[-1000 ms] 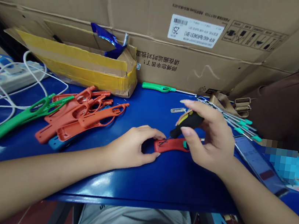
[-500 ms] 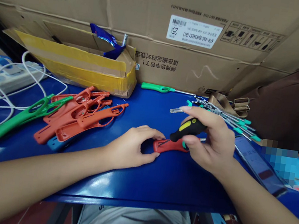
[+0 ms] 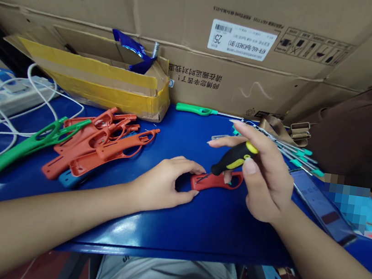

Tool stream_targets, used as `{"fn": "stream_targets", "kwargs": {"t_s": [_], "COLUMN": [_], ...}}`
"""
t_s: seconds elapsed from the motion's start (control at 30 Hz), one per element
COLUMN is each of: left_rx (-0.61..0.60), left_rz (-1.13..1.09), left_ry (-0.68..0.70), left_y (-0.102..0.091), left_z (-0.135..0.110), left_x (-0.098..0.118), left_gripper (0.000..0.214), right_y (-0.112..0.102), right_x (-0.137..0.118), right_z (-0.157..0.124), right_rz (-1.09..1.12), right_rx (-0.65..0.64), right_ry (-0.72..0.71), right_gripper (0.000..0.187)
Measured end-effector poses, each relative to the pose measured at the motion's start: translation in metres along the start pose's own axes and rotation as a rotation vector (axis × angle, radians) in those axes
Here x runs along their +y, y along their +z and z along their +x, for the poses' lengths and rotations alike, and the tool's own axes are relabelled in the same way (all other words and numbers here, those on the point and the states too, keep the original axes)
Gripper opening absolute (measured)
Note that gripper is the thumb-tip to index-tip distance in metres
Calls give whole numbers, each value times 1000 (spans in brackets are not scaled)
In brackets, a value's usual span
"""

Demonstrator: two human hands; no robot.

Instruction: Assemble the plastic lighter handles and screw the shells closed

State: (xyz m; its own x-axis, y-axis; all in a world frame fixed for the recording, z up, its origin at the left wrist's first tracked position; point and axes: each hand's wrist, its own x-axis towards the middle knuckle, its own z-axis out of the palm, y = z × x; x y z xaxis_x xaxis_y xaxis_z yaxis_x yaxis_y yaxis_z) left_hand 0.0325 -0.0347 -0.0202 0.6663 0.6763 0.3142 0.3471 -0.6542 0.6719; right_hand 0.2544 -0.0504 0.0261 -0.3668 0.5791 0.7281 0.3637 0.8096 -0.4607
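A red lighter casing (image 3: 216, 182) lies on the blue table, its rounded end pinched between the thumb and fingers of my left hand (image 3: 165, 185). In my right hand (image 3: 267, 174) is a screwdriver (image 3: 233, 159) with a black and yellow handle. It leans over the casing, and its thin shaft reaches the slot near the casing's left end. My thumb and fingers are round the handle; the index finger is stretched out. Whether the tip sits on a screw is too small to tell.
Red and orange casings (image 3: 102, 146) lie piled at left with a green one (image 3: 32, 150). A green lighter (image 3: 195, 109) is at the back. Metal rods with teal parts (image 3: 295, 152), a phone (image 3: 324, 205), a yellow-taped box (image 3: 94, 76) and a power strip (image 3: 15, 97) surround the work.
My right hand has shifted its grip on the screwdriver, with the fingers rolled round the handle and the handle turned. My left hand and the red casing stay in place.
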Motion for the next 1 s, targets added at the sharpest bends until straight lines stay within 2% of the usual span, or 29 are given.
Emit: {"fn": "stream_targets", "kwargs": {"t_s": [0.07,0.13,0.2,0.37,0.5,0.57,0.7,0.77,0.9,1.0], "left_rx": [0,1,1,-6,-1,-5,2,0,-8,5], "left_rz": [1,2,1,-3,-7,-9,-9,-8,-7,-5], "left_ry": [0,9,13,-11,2,4,-2,-5,6,9], "left_y": [0,0,0,0,0,-1,-1,-1,0,0], "left_z": [0,0,0,1,1,1,1,1,2,1], "left_x": [0,0,0,1,1,1,2,2,1,1], "left_gripper": [35,36,36,35,35,35,34,33,35,35], "right_y": [0,0,-1,-2,-3,-5,-4,-3,-5,-5], "right_x": [0,-1,-2,-5,-4,-5,-9,-9,-7,-6], "right_z": [1,3,4,3,3,3,5,6,6,6], "right_rz": [-53,-197,-294,-120,-265,-319,-218,-207,-336,-241], "right_rx": [41,111,128,10,76,65,-14,2,63,27], "right_ry": [-43,-124,-165,-83,-184,-241,-187,-202,-282,-219], "right_gripper": [43,40,40,47,45,47,48,47,48,44]}}
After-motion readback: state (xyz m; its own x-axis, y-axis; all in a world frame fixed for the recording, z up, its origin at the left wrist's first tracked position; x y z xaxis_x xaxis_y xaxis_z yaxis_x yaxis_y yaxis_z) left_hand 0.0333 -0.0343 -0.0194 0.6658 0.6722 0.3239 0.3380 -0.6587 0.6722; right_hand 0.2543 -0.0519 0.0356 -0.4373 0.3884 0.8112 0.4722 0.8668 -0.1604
